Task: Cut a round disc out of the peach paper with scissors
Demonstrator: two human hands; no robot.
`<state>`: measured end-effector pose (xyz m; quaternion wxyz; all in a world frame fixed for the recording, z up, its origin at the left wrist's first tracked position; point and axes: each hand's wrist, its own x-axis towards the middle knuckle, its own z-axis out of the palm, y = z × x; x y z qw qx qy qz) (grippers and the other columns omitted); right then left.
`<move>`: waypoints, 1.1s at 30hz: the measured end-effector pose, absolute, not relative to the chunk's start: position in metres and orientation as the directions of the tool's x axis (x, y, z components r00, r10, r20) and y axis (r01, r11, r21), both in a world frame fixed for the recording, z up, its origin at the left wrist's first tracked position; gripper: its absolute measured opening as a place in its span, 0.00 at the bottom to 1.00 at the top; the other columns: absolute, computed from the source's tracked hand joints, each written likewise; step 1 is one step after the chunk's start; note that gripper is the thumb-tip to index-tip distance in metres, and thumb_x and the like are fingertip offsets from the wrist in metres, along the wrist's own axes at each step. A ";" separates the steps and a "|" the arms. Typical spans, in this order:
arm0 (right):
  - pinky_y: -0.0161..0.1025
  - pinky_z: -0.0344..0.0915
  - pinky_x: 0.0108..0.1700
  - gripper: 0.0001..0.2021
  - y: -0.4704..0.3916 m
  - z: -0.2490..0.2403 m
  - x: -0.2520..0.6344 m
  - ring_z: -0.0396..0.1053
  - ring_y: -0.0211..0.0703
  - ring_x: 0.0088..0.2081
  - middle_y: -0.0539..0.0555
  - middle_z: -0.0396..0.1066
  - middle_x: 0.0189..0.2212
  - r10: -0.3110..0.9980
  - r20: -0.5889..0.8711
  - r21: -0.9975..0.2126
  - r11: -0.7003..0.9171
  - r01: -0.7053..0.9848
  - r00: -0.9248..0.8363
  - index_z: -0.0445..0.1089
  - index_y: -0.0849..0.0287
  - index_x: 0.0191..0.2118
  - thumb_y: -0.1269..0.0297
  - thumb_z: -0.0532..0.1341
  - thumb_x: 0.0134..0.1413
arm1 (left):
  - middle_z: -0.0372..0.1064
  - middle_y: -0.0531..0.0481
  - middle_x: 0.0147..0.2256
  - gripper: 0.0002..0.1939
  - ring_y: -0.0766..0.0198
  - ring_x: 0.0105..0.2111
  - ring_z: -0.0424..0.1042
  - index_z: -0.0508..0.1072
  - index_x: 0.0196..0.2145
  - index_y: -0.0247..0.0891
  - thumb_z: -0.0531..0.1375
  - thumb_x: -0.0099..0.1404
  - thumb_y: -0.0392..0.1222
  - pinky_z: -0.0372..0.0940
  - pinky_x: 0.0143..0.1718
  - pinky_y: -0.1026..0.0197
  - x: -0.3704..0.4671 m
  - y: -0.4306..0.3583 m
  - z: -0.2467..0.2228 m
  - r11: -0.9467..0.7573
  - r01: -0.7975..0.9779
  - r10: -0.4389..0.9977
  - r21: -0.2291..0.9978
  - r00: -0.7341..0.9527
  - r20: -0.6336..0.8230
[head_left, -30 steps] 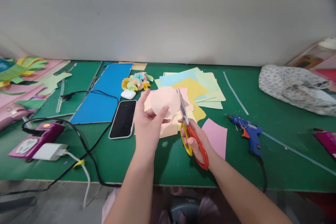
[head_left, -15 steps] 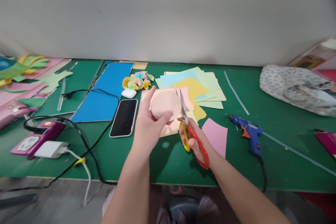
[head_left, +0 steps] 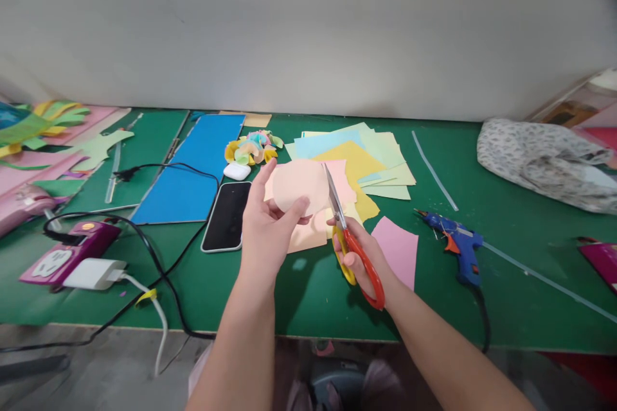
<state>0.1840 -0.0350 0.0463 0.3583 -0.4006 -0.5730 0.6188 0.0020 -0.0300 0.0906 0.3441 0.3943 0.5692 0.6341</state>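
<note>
A rounded piece of pale peach paper [head_left: 299, 183] is pinched between the thumb and fingers of my left hand [head_left: 270, 225], held above the table. My right hand [head_left: 365, 249] grips scissors [head_left: 353, 241] with one red and one yellow handle loop. The scissor blades point up and away, close together, beside the paper's right edge; whether they touch it I cannot tell. Beneath both hands lie pink and peach sheets [head_left: 309, 236]. A pink paper piece [head_left: 398, 250] lies just right of my right hand.
Coloured sheets [head_left: 385, 153] lie piled behind my hands. To the left are a phone [head_left: 224, 218], a white case [head_left: 236, 171], curled paper pieces [head_left: 253, 148], a blue board [head_left: 193, 167] and a power strip [head_left: 80, 250] with cables. A blue glue gun [head_left: 456, 241] lies at the right.
My left hand and the paper have shifted slightly left, and the paper has turned a little. The scissor blades have closed up, with the yellow loop swinging toward the red one.
</note>
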 end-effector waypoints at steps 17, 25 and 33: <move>0.48 0.68 0.40 0.50 -0.033 0.027 0.186 0.69 0.50 0.37 0.55 0.71 0.42 0.898 0.004 -1.000 -0.004 -0.016 -0.440 0.65 0.49 0.62 0.14 0.60 0.47 | 0.79 0.57 0.29 0.42 0.64 0.25 0.78 0.71 0.68 0.41 0.74 0.57 0.38 0.81 0.31 0.60 0.005 -0.035 0.090 -0.102 0.074 0.908 0.992 -0.400 0.123; 0.41 0.63 0.31 0.46 -0.035 0.027 0.184 0.62 0.41 0.29 0.51 0.67 0.37 0.905 0.002 -0.996 -0.036 -0.082 -0.425 0.67 0.49 0.59 0.16 0.63 0.47 | 0.80 0.55 0.31 0.41 0.64 0.26 0.79 0.72 0.67 0.43 0.73 0.57 0.37 0.81 0.32 0.61 0.005 -0.036 0.090 -0.091 0.101 0.907 0.991 -0.402 0.124; 0.41 0.62 0.30 0.49 -0.034 0.026 0.185 0.62 0.41 0.29 0.51 0.66 0.38 0.905 -0.003 -0.997 -0.033 -0.064 -0.425 0.67 0.51 0.60 0.16 0.63 0.45 | 0.80 0.56 0.29 0.41 0.64 0.23 0.78 0.72 0.67 0.42 0.73 0.56 0.37 0.81 0.30 0.61 0.005 -0.034 0.090 -0.106 0.092 0.897 0.990 -0.420 0.135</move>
